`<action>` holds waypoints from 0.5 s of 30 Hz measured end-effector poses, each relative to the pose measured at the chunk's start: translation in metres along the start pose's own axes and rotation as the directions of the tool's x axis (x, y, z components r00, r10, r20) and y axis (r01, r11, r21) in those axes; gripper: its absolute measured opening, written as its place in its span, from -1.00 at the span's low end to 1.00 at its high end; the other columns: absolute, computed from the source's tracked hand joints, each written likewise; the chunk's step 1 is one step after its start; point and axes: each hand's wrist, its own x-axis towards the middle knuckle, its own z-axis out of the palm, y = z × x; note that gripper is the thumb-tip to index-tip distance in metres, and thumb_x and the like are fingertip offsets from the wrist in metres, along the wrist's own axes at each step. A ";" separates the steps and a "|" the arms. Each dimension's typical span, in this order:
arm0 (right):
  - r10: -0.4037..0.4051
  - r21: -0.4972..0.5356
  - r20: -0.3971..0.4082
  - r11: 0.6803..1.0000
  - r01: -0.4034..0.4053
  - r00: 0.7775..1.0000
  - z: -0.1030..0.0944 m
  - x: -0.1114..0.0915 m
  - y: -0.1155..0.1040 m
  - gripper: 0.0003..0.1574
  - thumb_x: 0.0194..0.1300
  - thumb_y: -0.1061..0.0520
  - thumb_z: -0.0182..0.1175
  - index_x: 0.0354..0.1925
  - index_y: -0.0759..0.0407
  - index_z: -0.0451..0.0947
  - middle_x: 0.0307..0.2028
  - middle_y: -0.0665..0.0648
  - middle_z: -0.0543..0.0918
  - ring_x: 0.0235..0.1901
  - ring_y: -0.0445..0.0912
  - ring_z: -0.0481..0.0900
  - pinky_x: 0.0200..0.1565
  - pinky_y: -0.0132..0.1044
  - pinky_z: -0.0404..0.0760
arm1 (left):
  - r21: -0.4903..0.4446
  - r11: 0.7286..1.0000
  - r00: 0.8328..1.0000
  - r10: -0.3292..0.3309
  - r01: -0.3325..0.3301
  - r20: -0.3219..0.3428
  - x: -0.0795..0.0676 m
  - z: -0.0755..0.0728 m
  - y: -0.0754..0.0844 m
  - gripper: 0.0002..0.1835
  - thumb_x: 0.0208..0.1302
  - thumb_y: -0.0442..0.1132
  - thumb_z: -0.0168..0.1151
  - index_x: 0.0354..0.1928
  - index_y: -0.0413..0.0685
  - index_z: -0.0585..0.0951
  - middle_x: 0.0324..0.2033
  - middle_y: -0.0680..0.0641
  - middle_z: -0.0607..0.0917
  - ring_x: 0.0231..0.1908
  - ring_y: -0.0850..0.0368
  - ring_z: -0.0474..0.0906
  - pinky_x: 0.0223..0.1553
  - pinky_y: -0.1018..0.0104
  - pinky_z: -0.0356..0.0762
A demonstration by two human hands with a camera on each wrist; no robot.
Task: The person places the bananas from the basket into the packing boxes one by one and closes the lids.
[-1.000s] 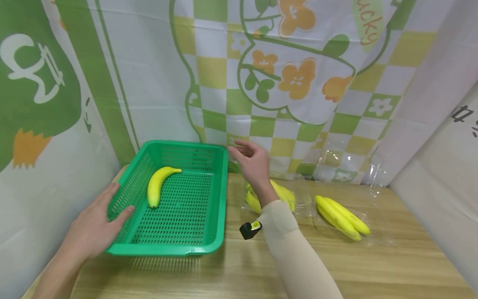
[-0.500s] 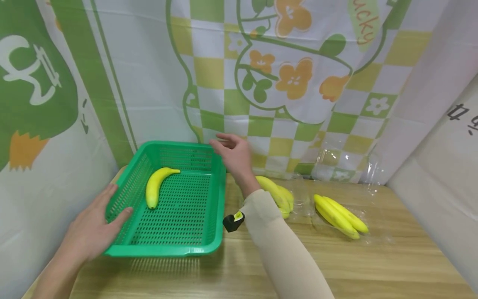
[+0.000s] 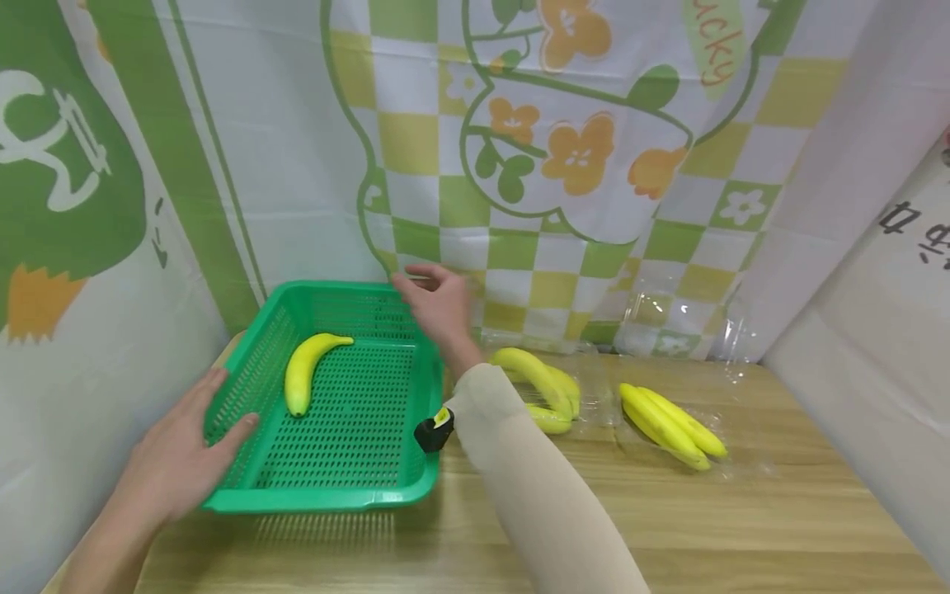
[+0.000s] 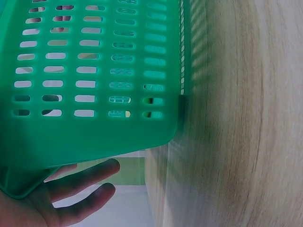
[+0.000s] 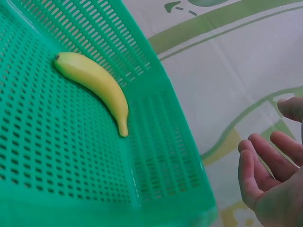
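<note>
A green perforated plastic basket (image 3: pixel 326 500) stands on the wooden table, with one yellow banana (image 3: pixel 304 375) lying inside near its left wall. My left hand (image 3: pixel 174 454) rests at the basket's left rim, thumb over the inner side; the left wrist view shows its straight fingers (image 4: pixel 90 182) outside the wall. My right hand (image 3: pixel 438 305) is over the basket's far right corner, holding nothing. Its fingers are loosely bent in the right wrist view, beside the rim. Right of the basket lie several bananas (image 3: pixel 545 384), partly hidden by my right forearm.
Farther right, more bananas (image 3: pixel 668 425) lie together on clear plastic packaging (image 3: pixel 597 392), whose transparent lid (image 3: pixel 679 326) stands up behind. A patterned cloth (image 3: pixel 519 165) hangs along the back and sides of the wooden table (image 3: pixel 712 528).
My right hand has moved left, from beside the basket to over its far right corner, uncovering more of the middle bananas. My left hand stays at the rim.
</note>
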 end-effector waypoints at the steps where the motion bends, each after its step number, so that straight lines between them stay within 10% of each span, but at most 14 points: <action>1: 0.006 0.004 -0.001 1.000 -0.006 1.000 0.004 0.000 0.001 -0.57 0.39 0.01 0.46 0.14 0.16 0.75 -0.02 0.19 0.85 -0.06 0.04 0.84 -0.14 -0.28 0.76 | -0.001 1.000 1.000 0.002 -0.002 0.003 0.000 0.000 0.000 -0.08 0.67 0.23 -0.12 0.72 -0.17 -0.19 0.68 -0.41 -0.11 0.46 -0.77 0.02 0.24 -0.75 0.13; 15: 0.010 -0.030 -0.051 0.999 -0.011 0.999 0.052 -0.009 0.009 -0.65 0.37 -0.12 0.47 0.06 -0.07 0.79 -0.09 0.01 0.84 -0.15 -0.18 0.74 -0.12 -0.27 0.73 | 0.004 1.000 1.000 0.001 -0.001 -0.007 0.000 0.000 0.000 -0.08 0.67 0.22 -0.12 0.72 -0.18 -0.17 0.67 -0.41 -0.10 0.46 -0.78 0.02 0.24 -0.76 0.12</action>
